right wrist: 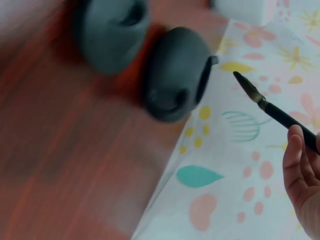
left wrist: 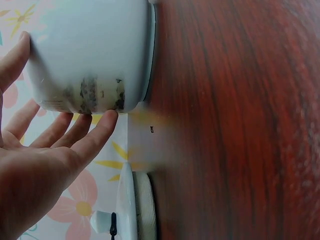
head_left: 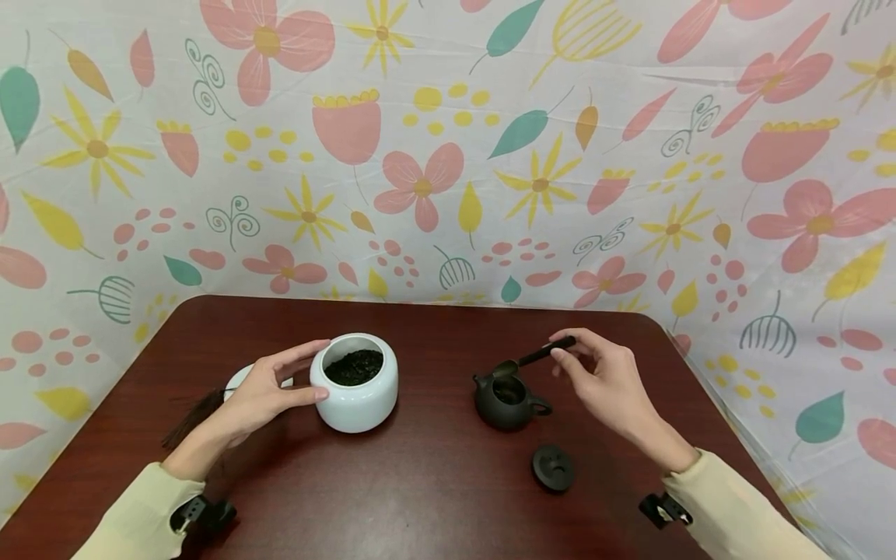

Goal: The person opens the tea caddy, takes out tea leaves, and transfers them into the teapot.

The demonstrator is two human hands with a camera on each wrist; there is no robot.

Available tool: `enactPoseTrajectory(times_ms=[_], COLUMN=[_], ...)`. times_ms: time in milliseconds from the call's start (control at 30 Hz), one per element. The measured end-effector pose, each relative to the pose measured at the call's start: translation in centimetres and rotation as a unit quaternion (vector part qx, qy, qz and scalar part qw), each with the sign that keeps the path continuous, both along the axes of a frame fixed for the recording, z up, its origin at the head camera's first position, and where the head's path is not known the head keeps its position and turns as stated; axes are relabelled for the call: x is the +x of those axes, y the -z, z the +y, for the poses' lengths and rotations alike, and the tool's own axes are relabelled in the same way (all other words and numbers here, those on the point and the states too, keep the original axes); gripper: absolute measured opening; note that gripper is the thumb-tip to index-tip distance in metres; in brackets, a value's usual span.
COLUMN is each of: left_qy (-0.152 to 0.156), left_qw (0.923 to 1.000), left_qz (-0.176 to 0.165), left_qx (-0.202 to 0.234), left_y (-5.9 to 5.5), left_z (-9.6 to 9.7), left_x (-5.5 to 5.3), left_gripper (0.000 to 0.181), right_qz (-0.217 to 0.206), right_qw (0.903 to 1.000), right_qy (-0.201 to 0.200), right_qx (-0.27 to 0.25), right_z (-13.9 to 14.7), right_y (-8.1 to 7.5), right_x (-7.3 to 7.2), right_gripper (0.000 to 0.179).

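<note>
My left hand [head_left: 269, 385] holds the side of a round white jar [head_left: 355, 412], thumb and fingers spread on its wall. Dark tea leaves [head_left: 355, 367] fill the open jar. In the left wrist view, fingertips of the left hand [left wrist: 45, 170] touch the white jar [left wrist: 95, 50] near a printed band. My right hand [head_left: 602, 377] pinches the dark handle of a small tea spoon [head_left: 535, 355]. Its bowl is over the open mouth of a black teapot [head_left: 500, 412]. In the right wrist view, the tea spoon [right wrist: 280, 115] slants above the teapot [right wrist: 172, 65].
The teapot's black lid [head_left: 553, 468] lies on the brown table [head_left: 427, 498], in front of the pot. Behind my left hand sits a white jar lid [head_left: 239, 376] with a dark tassel [head_left: 192, 418]. A flower-printed cloth [head_left: 420, 233] hangs along the far table edge.
</note>
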State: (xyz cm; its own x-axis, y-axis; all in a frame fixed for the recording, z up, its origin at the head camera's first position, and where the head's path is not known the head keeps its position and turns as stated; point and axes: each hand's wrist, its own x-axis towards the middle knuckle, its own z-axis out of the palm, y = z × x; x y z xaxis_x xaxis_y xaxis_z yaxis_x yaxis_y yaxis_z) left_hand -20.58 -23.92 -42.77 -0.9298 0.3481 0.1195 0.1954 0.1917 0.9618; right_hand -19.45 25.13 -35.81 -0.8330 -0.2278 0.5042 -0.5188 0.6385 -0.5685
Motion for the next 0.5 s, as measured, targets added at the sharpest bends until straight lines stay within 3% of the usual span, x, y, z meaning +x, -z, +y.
enactPoseTrajectory(times_ms=[500], left_qy=[-0.010], left_qw=[0.9998], left_qz=[0.002], left_qx=[-0.016], left_y=[0.0], left_z=[0.0], left_x=[0.2], left_gripper=[0.073], right_qz=[-0.025], right_qw=[0.9945], right_qy=[-0.089], right_qx=[-0.051], right_z=[-7.4], right_y=[-2.3], right_x=[-0.8], right_gripper=[0.019])
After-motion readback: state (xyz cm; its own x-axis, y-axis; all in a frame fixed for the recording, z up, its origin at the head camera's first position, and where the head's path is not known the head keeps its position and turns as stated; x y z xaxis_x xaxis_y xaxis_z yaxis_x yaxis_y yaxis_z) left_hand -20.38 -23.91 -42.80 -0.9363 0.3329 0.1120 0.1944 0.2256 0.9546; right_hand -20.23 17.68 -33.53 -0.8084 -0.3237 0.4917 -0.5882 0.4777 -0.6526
